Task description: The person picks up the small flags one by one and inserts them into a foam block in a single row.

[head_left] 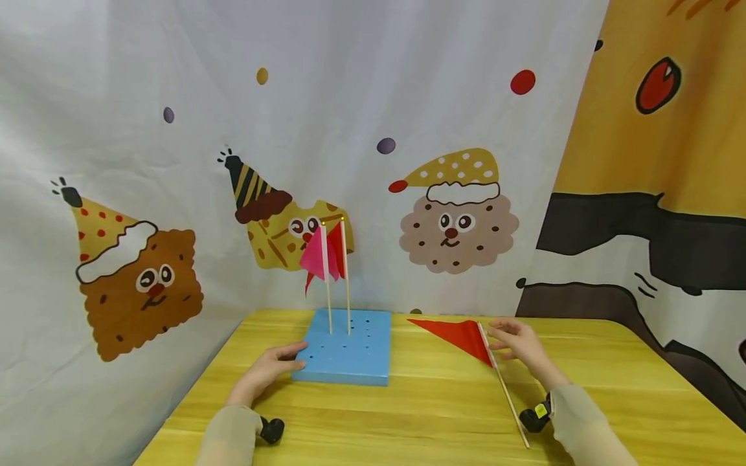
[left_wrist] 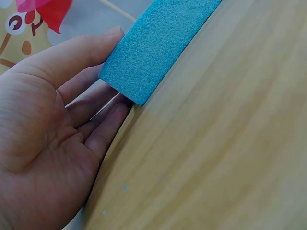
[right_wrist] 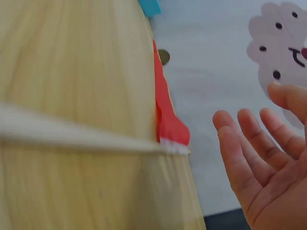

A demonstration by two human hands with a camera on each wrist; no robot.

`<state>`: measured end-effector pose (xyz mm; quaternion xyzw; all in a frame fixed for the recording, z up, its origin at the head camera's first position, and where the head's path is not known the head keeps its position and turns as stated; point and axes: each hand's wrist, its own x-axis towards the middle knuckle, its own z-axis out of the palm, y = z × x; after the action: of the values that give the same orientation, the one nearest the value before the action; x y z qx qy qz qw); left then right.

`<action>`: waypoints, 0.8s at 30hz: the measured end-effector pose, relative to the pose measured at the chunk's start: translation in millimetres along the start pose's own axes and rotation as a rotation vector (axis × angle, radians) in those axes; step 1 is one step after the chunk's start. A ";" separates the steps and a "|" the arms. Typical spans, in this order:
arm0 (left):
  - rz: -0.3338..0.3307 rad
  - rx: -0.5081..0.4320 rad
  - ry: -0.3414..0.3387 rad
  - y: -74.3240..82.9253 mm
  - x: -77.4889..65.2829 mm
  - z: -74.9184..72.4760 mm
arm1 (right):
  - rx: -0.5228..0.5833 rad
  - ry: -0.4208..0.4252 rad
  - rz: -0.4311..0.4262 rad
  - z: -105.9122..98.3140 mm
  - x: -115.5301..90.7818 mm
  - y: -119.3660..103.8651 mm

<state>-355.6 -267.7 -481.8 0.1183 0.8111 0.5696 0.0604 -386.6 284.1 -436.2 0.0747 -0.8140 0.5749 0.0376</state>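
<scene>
My left hand grips the left edge of a blue foam block that lies flat on the table. In the left wrist view, the thumb meets the block's upper edge and the other fingers lie partly hidden behind its corner. Two flags stand upright in the block's holes: a pink flag and a red flag, each on a thin stick. To the right, a red triangular pennant on a wooden stick lies on the table. Beside the stick's flag end hovers my right hand, fingers spread and holding nothing.
Small holes dot the block's top. The wooden table ends at its back edge against a white cloth printed with cartoon biscuits and cheese. Each wrist bears a small black camera.
</scene>
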 end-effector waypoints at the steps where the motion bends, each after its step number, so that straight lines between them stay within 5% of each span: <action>1: -0.001 -0.002 -0.003 0.3 0.3 -0.3 | -0.003 -0.002 0.007 -2.8 -0.7 2.0; 24: -0.021 -0.007 -0.009 0.7 0.7 0.2 | 0.007 -0.200 0.193 -28.3 -17.1 28.6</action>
<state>-356.2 -267.1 -481.1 0.1121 0.8100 0.5713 0.0707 -375.2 321.5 -455.8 0.0531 -0.8149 0.5685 -0.0996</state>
